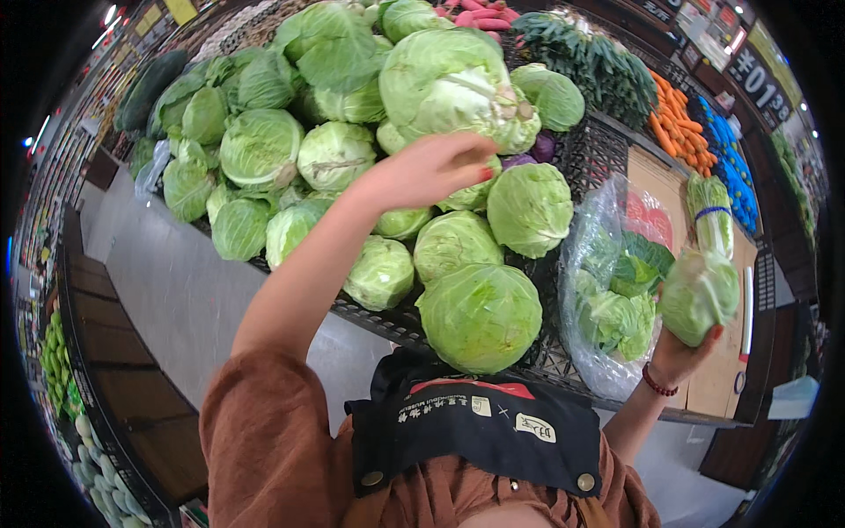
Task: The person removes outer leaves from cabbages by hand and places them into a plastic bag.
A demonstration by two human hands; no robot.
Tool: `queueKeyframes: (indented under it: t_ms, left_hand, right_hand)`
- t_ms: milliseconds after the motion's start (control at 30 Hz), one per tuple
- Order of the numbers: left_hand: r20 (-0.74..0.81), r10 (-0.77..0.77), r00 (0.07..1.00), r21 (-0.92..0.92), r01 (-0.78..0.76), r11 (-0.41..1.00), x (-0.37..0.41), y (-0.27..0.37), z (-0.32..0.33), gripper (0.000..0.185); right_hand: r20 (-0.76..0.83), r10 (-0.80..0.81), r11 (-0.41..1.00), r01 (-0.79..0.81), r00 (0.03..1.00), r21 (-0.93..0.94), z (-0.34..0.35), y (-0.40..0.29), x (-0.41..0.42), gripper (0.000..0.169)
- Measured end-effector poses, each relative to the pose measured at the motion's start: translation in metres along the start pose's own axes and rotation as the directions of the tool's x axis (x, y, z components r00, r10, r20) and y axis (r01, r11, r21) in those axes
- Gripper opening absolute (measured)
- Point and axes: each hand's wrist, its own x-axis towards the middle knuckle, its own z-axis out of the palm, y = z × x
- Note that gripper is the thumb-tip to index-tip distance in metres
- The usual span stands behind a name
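Observation:
My right hand (683, 356) holds a small pale green cabbage (701, 300) from below, over the cardboard at the right of the stand. A dark red bead bracelet circles that wrist. My left hand (442, 168) reaches across the pile of cabbages, its thumb apart from the fingers and nothing seen between them. Just beyond it sits a large cabbage (442, 82) with its cut stem towards me; whether the hand touches it, I cannot tell. Nearer to me are a round cabbage (531, 210) and a big green cabbage (480, 318) at the front edge.
A clear plastic bag (581, 317) with leafy greens lies beside cardboard (709, 389). A banded napa cabbage (713, 214), carrots (680, 125), leafy bunches (587, 66) and pink radishes (485, 16) lie beyond. Black crates (594, 152) hold the produce. A dark shelf (125, 383) stands left.

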Motion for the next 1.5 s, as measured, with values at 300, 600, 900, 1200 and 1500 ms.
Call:
queueKeyframes:
  t_ms: [300, 600, 900, 1200, 1500]
  left_hand:
    - [-0.271, -0.296, 0.916, -0.467, 0.144, 0.873, -0.129, -0.038, 0.148, 0.055]
    - [-0.35, -0.397, 0.848, -0.368, 0.265, 0.891, -0.155, -0.053, 0.109, 0.038]
    - [-0.278, -0.446, 0.851, -0.558, 0.235, 0.796, -0.133, -0.059, 0.116, 0.027]
    - [-0.355, -0.451, 0.819, -0.404, 0.301, 0.864, -0.123, -0.085, 0.11, 0.032]
    - [-0.389, -0.393, 0.833, -0.032, 0.414, 0.91, -0.093, -0.103, 0.104, 0.059]
  right_hand:
    - [0.651, 0.31, 0.792, 0.19, 0.692, -0.58, 0.168, 0.1, 0.009, 0.092]
    - [0.733, 0.271, 0.558, 0.519, 0.624, -0.648, 0.194, 0.133, 0.049, 0.079]
    - [0.353, 0.111, 0.536, 0.243, 0.929, -0.808, 0.147, 0.184, 0.154, 0.081]
    - [0.303, 0.248, 0.543, 0.126, 0.92, -0.83, 0.091, 0.239, 0.167, 0.085]
    - [0.438, 0.267, 0.421, 0.305, 0.858, -0.854, 0.075, 0.241, 0.158, 0.092]
